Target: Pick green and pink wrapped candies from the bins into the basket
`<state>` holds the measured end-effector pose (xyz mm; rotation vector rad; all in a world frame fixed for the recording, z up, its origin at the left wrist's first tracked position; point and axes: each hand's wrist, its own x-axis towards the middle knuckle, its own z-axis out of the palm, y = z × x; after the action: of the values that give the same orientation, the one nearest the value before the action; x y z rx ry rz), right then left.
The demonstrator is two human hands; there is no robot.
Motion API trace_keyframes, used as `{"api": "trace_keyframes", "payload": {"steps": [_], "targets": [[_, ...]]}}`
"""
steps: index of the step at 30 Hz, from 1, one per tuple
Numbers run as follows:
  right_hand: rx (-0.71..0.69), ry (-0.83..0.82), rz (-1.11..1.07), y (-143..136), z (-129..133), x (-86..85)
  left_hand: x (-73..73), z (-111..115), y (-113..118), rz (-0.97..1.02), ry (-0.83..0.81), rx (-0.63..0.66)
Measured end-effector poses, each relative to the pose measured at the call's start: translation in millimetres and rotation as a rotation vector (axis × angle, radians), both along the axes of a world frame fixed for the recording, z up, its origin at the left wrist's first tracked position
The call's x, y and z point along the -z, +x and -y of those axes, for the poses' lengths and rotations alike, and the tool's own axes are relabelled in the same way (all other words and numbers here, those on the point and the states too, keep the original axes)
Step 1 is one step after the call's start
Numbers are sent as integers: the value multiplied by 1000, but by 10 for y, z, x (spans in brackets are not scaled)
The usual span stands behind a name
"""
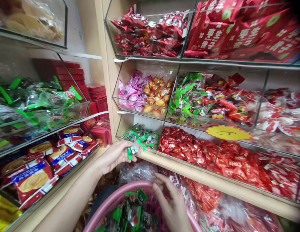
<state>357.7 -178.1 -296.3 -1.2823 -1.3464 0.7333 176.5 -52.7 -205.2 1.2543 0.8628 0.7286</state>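
My left hand (116,154) holds a few green-and-clear wrapped candies (134,149) at the front edge of a low shelf bin. Similar green candies (142,135) lie in that bin just behind. Below, a pink basket (111,199) contains more green-wrapped candies (135,216) and some dark pink ones. Over the basket's right rim is my right hand (170,203), its thumb and fingers apart and nothing visible between them.
Red candies (181,145) fill the bins to the right. Glass dividers and a wooden shelf edge (188,170) run across. Packaged snacks (31,177) sit at left. A yellow tag (228,132) hangs on the middle shelf. Plastic bags (137,170) lie below.
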Motion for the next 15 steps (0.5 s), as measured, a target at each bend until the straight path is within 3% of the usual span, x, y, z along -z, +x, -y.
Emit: {"api": "trace_keyframes", "payload": {"steps": [5,9,11,15], "targets": [[4,-62,-173,-10,3,6,183,284,123,148,-151,77],[7,-119,-298,2,-26,-53,241,471,231,105,-221,92],[-35,-180,-367,11,-43,-80,251,544,275,-11,-150,131],[-211,-336,-559,22,-50,-112,293,606,359,-233,155,204]]}}
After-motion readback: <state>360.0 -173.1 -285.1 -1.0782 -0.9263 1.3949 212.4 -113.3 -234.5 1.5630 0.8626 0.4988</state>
